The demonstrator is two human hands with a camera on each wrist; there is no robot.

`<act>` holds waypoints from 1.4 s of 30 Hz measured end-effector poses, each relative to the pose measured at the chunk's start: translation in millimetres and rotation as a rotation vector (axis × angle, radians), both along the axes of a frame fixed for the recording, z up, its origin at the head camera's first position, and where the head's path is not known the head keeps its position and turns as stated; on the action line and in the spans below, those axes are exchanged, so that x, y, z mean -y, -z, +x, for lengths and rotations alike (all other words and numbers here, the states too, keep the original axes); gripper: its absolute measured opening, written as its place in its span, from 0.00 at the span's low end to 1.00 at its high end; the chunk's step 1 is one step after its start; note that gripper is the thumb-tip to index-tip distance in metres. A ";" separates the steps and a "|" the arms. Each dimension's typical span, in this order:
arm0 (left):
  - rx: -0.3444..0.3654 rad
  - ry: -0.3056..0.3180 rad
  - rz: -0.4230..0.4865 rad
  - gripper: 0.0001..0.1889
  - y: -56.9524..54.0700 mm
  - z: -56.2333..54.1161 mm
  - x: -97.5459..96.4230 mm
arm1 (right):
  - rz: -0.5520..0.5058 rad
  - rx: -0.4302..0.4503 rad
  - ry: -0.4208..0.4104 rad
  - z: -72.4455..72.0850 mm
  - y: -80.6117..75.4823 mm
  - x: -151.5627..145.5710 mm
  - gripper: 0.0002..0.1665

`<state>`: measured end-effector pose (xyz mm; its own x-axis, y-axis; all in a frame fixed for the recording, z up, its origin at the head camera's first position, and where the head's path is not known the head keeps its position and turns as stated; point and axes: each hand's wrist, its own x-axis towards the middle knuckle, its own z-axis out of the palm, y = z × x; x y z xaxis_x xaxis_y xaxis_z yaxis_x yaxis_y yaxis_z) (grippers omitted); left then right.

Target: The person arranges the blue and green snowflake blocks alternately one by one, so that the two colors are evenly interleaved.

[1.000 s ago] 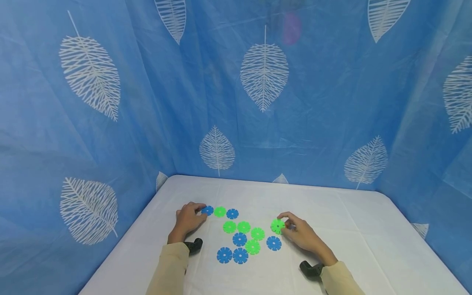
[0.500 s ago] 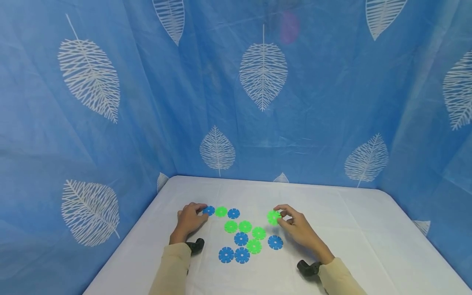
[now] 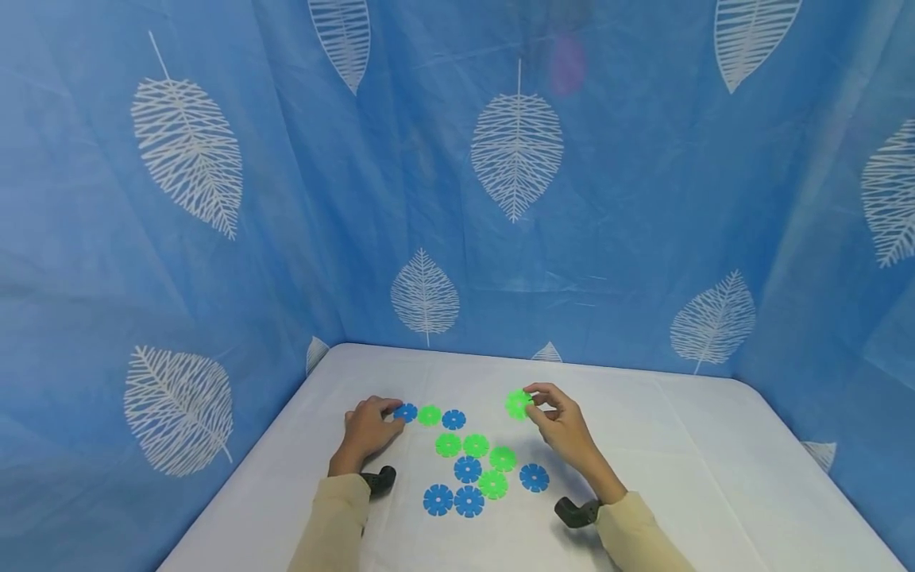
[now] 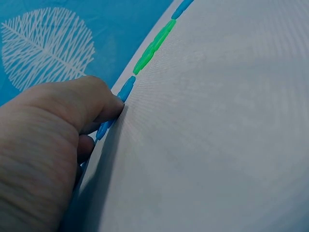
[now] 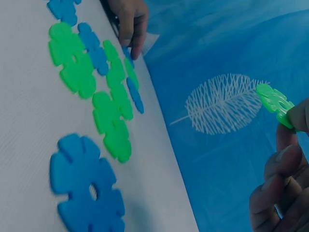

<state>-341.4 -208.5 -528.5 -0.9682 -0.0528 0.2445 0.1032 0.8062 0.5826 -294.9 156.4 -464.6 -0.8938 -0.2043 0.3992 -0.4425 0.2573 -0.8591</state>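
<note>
Between thumb and fingertips my right hand pinches a green notched disc, held up above the table; the right wrist view shows this green disc raised off the cloth. On the far left, my left hand grips the edge of a blue notched disc lying flat on the table. The left wrist view has this blue disc under the thumb. Beside it in a row lie a green disc and another blue disc.
Several more green and blue discs lie mid-table, among them a green one and a lone blue one by the right forearm. The white-covered table is bordered by a blue leaf-patterned curtain. Each wrist carries a black device.
My right hand has moved away from me and slightly left, carrying the green disc with it. My left hand has stayed on the blue disc.
</note>
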 end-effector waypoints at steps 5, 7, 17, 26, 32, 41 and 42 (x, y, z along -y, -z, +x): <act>0.000 0.000 -0.008 0.19 -1.3 0.6 0.5 | -0.070 -0.001 -0.024 -19.3 10.4 9.1 0.18; -0.002 0.001 -0.011 0.19 -1.1 0.7 0.8 | -0.079 -0.009 -0.040 -24.0 11.7 13.3 0.18; -0.005 0.004 -0.007 0.19 -0.1 1.1 0.3 | -0.109 0.049 -0.054 -40.8 16.3 38.0 0.20; 0.011 -0.016 -0.021 0.19 0.7 -1.3 -0.3 | -0.068 0.136 0.021 -50.5 29.1 54.3 0.17; 0.000 -0.010 -0.023 0.20 1.9 -1.0 0.0 | -0.015 0.171 0.103 -51.7 41.0 60.9 0.16; 0.014 -0.014 -0.016 0.20 1.9 -1.7 -0.2 | 0.099 0.189 0.124 -53.0 52.1 66.4 0.14; 0.011 -0.012 -0.015 0.20 1.5 -2.0 -0.3 | 0.114 0.187 0.126 -52.9 52.6 67.1 0.14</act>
<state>-343.4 -208.1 -530.0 -0.9702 -0.0614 0.2344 0.0865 0.8158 0.5719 -347.7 89.3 -517.2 -0.9712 -0.1206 0.2055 -0.2370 0.4004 -0.8852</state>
